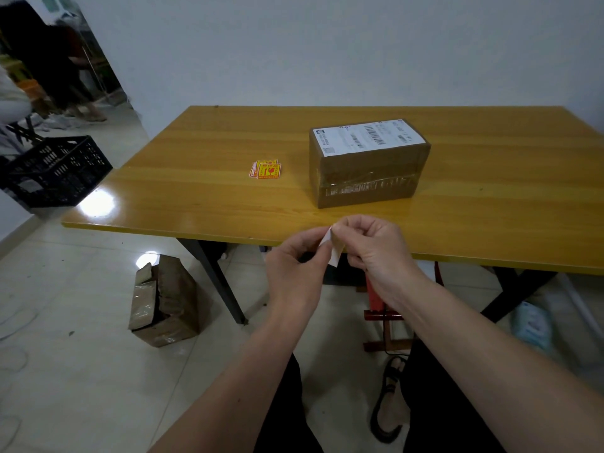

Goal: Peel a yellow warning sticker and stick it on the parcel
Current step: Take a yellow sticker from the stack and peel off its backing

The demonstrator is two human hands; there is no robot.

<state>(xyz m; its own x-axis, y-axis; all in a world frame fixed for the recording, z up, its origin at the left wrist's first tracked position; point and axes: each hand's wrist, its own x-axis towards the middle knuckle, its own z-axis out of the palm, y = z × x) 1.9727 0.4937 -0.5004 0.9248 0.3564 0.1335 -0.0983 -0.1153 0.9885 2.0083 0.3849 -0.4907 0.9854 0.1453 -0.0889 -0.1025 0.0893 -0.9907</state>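
Observation:
The parcel is a brown taped box with a white shipping label on top, standing on the yellow wooden table. A small stack of yellow warning stickers lies to its left. In front of the table's near edge, my left hand and my right hand both pinch one sticker, held edge-on with its white backing towards me. Fingers hide its yellow face.
A black plastic crate stands at the table's left end. A torn cardboard box sits on the tiled floor beside a table leg. A red stool frame is under the table. A person stands far left.

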